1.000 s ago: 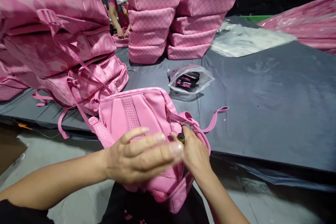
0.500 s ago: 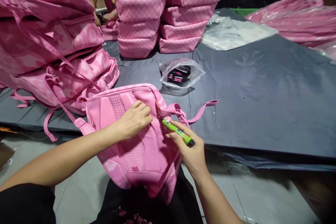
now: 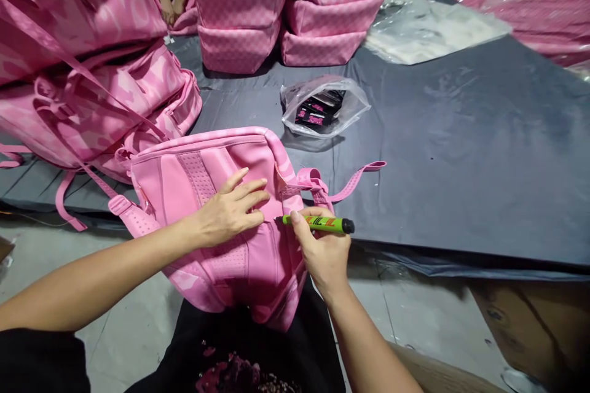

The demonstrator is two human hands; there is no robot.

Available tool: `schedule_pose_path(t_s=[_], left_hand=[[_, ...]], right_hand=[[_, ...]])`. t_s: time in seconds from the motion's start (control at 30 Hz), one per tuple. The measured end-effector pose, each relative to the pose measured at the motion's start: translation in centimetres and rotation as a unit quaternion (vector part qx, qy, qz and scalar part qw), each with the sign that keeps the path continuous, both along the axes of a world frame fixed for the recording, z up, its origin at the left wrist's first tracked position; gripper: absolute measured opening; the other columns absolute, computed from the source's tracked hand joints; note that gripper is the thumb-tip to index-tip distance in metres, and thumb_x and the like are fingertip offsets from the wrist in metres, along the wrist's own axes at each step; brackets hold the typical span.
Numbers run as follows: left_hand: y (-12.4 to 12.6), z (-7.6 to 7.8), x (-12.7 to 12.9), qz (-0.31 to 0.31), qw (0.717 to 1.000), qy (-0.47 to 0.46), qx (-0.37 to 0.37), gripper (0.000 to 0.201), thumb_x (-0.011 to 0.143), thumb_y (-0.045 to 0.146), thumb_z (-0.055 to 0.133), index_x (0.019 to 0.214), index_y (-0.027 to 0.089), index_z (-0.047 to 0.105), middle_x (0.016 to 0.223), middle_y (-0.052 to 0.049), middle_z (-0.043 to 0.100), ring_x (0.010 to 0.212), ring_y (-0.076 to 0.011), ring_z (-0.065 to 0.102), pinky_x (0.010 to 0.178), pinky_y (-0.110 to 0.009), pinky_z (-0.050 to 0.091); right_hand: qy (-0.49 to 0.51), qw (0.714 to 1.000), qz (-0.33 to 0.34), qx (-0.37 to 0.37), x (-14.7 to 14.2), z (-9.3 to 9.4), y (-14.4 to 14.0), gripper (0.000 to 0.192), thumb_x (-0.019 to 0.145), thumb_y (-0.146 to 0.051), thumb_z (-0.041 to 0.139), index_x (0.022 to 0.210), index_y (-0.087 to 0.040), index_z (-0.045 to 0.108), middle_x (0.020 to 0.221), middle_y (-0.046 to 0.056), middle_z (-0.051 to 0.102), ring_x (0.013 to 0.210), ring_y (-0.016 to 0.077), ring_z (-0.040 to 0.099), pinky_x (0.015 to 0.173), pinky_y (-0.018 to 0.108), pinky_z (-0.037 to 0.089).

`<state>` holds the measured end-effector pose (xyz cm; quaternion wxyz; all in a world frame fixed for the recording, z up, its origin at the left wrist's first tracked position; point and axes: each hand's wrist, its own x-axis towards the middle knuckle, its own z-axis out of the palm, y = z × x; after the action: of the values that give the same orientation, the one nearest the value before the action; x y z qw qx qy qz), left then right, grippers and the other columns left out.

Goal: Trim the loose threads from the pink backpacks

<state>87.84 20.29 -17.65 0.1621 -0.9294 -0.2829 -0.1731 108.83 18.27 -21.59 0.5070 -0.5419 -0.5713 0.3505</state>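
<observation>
While under open left hand (image 3: 230,212), pink backpack (image 3: 262,252) beside right hand (image 3: 326,253), marker (image 3: 322,223) in its grip.

Left hand (image 3: 233,212) spread on the back panel (image 3: 260,249) of a pink backpack (image 3: 228,261). Right hand (image 3: 327,258), at the backpack's right edge, grips a green marker (image 3: 322,223), tip (image 3: 278,220) toward the panel. Beyond the backpack: open plastic bag (image 3: 354,103), black printed items (image 3: 318,112) inside. Left of the backpack: piled camouflage-patterned backpacks (image 3: 110,98).

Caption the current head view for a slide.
Left hand on a pink backpack, right hand pointing a green marker at it.
</observation>
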Motion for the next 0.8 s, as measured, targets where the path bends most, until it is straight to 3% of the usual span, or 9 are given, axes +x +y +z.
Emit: schedule_pose_path(t_s=[0.3,0.57,0.8], left_hand=[[-0.39,-0.64,-0.28,0.002,0.999,-0.016,0.029,0.016,0.094,0.014,0.053,0.08,0.017,0.06,0.116,-0.006,0.071,0.124,-0.0249,0.058,0.11,-0.05,0.041],[-0.27,-0.73,-0.26,0.011,0.999,-0.014,0.047,0.015,0.093,0.014,0.055,0.079,0.016,0.06,0.111,-0.006,0.071,0.119,-0.0247,0.061,0.107,-0.048,0.043],[-0.06,-0.49,-0.47,0.032,0.999,0.023,0.016,0.02,0.097,0.016,0.048,0.082,0.018,0.061,0.111,-0.004,0.069,0.118,-0.02,0.057,0.11,-0.045,0.036]], right_hand=[[-0.09,0.994,0.027,0.054,-0.27,0.11,-0.64,0.021,0.086,-0.041,0.064,0.08,-0.02,0.063,0.07,0.002,0.067,0.054,0.0146,0.058,0.053,0.029,0.049],[-0.105,0.993,0.026,0.044,-0.38,0.16,-0.69,0.025,0.087,-0.045,0.062,0.079,-0.021,0.063,0.071,0.004,0.067,0.057,0.0168,0.06,0.055,0.031,0.051],[-0.093,0.995,0.029,0.017,-0.29,-0.46,-0.67,0.025,0.086,-0.045,0.062,0.08,-0.021,0.064,0.072,0.004,0.068,0.058,0.018,0.061,0.059,0.033,0.052]])
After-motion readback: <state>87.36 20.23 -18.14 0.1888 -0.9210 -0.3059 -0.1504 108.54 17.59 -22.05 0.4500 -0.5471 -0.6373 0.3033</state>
